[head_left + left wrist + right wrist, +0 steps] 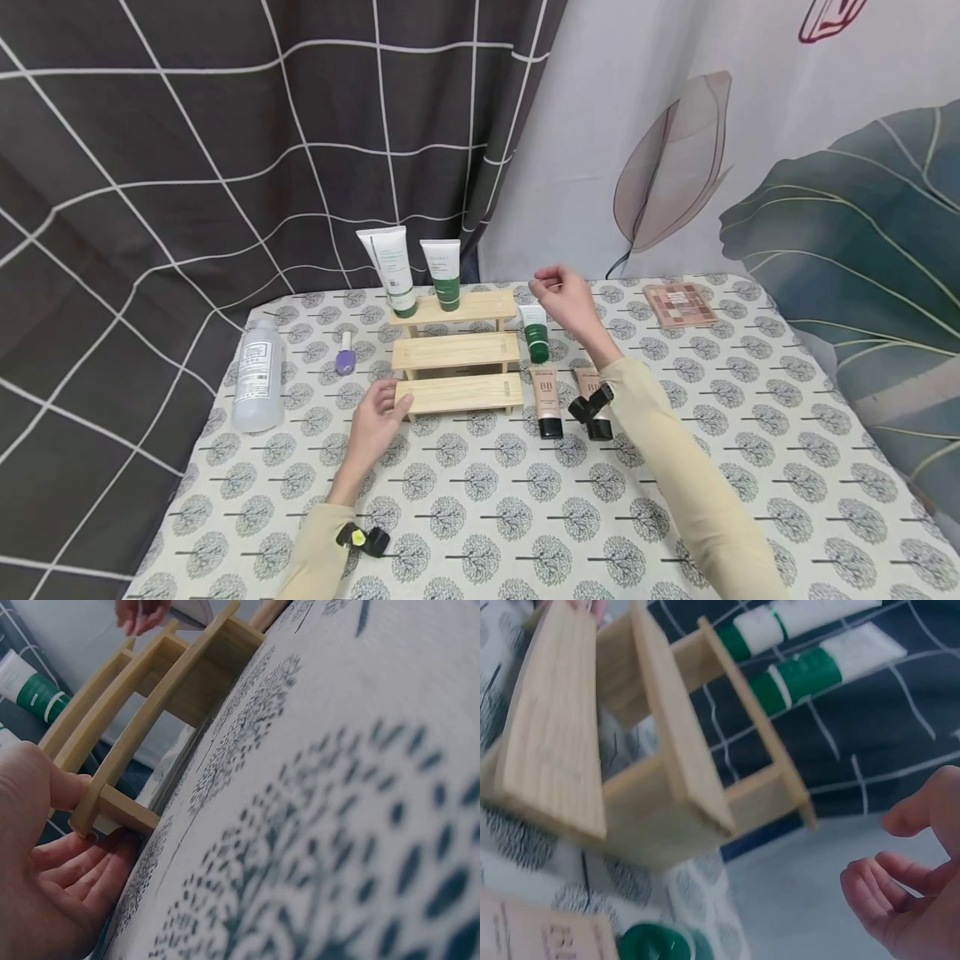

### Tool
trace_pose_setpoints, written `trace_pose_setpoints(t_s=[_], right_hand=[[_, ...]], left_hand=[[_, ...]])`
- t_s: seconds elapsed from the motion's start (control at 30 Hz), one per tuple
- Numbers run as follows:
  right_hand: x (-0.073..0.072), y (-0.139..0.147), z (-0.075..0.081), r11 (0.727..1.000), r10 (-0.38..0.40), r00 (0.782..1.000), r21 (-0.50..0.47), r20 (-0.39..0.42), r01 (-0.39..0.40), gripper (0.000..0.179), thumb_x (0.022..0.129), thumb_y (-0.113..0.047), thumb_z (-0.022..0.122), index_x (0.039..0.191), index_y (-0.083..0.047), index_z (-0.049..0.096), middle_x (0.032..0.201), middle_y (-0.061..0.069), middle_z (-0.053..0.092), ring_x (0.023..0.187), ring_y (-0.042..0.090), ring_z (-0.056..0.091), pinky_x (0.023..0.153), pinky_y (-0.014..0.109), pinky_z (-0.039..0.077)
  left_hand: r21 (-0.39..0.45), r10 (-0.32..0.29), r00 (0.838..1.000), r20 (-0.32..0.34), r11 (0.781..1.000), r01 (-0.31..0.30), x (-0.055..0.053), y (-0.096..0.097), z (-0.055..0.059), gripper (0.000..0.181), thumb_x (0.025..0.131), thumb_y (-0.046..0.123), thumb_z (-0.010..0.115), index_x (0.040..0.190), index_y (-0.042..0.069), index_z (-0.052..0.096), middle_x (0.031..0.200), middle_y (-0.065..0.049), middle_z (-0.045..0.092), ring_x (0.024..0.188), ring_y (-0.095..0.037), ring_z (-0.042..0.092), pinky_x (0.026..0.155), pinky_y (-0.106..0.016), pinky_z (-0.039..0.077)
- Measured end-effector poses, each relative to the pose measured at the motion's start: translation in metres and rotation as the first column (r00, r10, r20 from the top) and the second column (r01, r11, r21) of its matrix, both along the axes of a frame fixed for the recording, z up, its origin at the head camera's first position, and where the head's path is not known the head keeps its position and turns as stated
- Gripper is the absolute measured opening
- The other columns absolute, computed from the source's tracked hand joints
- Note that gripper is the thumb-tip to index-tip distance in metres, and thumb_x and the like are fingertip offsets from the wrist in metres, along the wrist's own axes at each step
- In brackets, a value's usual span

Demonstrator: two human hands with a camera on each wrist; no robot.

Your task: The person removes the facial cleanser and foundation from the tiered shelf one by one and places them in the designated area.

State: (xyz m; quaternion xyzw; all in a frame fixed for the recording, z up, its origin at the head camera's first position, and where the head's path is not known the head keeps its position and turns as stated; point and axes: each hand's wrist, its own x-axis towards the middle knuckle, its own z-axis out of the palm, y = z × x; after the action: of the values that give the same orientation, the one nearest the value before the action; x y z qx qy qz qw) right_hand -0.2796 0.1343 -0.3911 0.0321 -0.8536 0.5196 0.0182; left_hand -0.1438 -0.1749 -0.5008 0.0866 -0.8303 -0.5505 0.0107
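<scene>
My left fingers (386,392) hide one corner of the wooden stand (455,352); a black wrist device (592,404) partly covers one BB tube (588,379); fine print on the bottle (257,387) escapes me.

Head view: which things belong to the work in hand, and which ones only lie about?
Likely in the job:
wooden stand, gripped by the left hand
taller tube and shorter tube, on its top step
small green-capped tube near the right hand

Probably lying about:
two BB tubes
clear bottle
purple bottle
makeup palette
</scene>
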Motion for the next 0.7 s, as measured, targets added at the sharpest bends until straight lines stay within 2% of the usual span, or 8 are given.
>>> trace_pose_setpoints(t_s=[0.17, 0.37, 0.7], right_hand=[[0.004, -0.016, 0.013, 0.999, 0.037, 0.999, -0.038, -0.029, -0.038, 0.036, 0.096, -0.017, 0.063, 0.125, 0.003, 0.059, 0.116, 0.019, 0.065, 0.104, 0.030, 0.062, 0.095, 0.038, 0.055], [0.008, -0.036, 0.022, 0.990, 0.121, 0.991, -0.072, -0.060, -0.125, 0.038, 0.095, -0.015, 0.066, 0.128, 0.004, 0.058, 0.120, 0.020, 0.066, 0.110, 0.033, 0.065, 0.100, 0.040, 0.057], [0.006, -0.072, 0.020, 0.967, 0.206, 0.975, -0.136, -0.084, -0.216, 0.048, 0.091, -0.014, 0.073, 0.132, 0.005, 0.055, 0.126, 0.022, 0.066, 0.116, 0.034, 0.066, 0.102, 0.039, 0.057]], left_hand=[[-0.002, -0.004, 1.000, -0.008, 1.000, 0.004, 0.000, 0.000, 0.000, 0.050, 0.097, 0.022, 0.068, 0.140, 0.003, 0.051, 0.130, -0.022, 0.064, 0.118, -0.035, 0.063, 0.105, -0.048, 0.054], [0.002, -0.006, 1.000, -0.009, 1.000, 0.006, 0.000, 0.000, 0.000, 0.051, 0.097, 0.021, 0.068, 0.141, 0.003, 0.050, 0.130, -0.022, 0.064, 0.118, -0.035, 0.063, 0.105, -0.048, 0.054], [0.003, -0.004, 1.000, -0.012, 1.000, 0.004, 0.000, 0.000, 0.000, 0.050, 0.097, 0.022, 0.068, 0.140, 0.003, 0.051, 0.129, -0.022, 0.065, 0.117, -0.034, 0.064, 0.105, -0.047, 0.054]])
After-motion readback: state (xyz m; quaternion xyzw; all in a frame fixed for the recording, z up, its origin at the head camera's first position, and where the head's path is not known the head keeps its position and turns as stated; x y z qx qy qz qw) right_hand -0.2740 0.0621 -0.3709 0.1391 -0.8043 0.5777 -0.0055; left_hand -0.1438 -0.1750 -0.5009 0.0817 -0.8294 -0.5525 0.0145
